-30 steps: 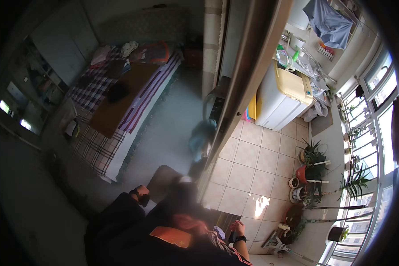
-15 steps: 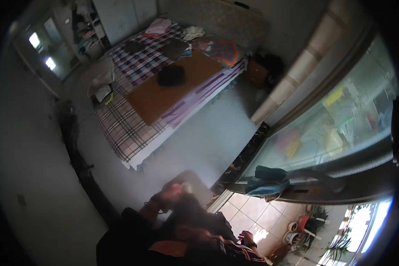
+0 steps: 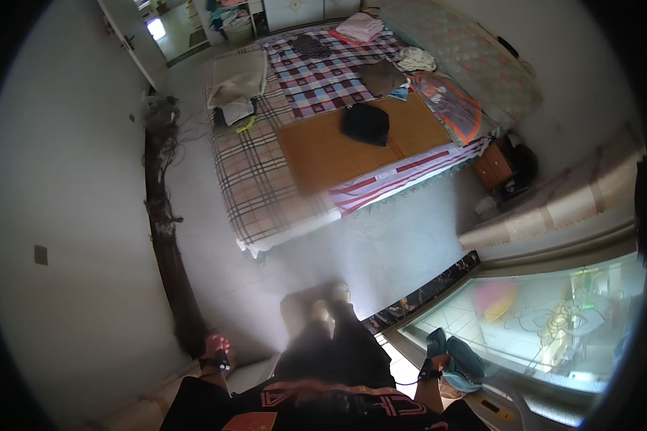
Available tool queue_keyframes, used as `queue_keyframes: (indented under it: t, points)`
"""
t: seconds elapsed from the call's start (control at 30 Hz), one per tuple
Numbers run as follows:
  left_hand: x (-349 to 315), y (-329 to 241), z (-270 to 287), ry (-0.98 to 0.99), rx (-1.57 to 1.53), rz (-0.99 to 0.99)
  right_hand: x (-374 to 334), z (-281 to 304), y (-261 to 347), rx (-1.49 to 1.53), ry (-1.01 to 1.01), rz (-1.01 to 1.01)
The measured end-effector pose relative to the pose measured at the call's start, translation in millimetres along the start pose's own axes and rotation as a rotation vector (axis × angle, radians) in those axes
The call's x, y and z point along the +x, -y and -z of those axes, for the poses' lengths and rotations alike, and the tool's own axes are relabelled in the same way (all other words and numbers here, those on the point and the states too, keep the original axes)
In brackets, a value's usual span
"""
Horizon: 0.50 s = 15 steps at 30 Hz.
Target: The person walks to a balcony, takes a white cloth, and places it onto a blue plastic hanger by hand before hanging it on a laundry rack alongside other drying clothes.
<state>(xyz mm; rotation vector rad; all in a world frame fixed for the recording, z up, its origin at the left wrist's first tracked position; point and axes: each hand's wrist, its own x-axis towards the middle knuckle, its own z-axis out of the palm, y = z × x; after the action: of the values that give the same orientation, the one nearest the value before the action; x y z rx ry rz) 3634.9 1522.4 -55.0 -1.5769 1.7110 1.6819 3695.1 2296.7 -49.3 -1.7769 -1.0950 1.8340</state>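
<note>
"Both hands have shifted since half a second ago: the person's bare left hand (image 3: 217, 345) has gone from in front of the body to beside the smooth pale wall (image 3: 79, 179), and the bare right hand (image 3: 438, 363), earlier apart from the crumpled dark teal cloth (image 3: 466, 358), is now right up against it."

"Where is that cloth, exactly?"

"At the right fingers, hanging by the curved grey door handle (image 3: 512, 399). The wide glass-paned door (image 3: 525, 309) spreads to the right of those fingers."

"Do they grip the cloth?"

"That cannot be told; the fingertips are lost against the fabric."

"And the left fingers?"

"Loosely bent and free, well apart from the cloth. Just left of them ends a long dark brown baseboard (image 3: 167, 266) along the wall's foot."

"What is between the hands?"

"Dark loose trousers (image 3: 310, 359), with pale shoes (image 3: 341, 292) ahead of the fingers of both hands."

"Farther off?"

"Well ahead of the fingers, a wide bed with a beige plaid cover (image 3: 255, 169); a flat brown board (image 3: 316, 154) lies on it, bearing a black fabric-like bundle (image 3: 364, 123)."
</note>
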Motion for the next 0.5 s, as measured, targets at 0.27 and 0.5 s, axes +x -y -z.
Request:
queue_keyframes:
  t: [0.27,0.5]
  points:
    - [-73,45,-17,0.332,-0.149,0.354,7,-14,40,-0.692,0.233,-0.399]
    - [-53,-4,-9,0.214,-0.056,0.348,-7,-96,52,-1.124,0.488,-0.445]
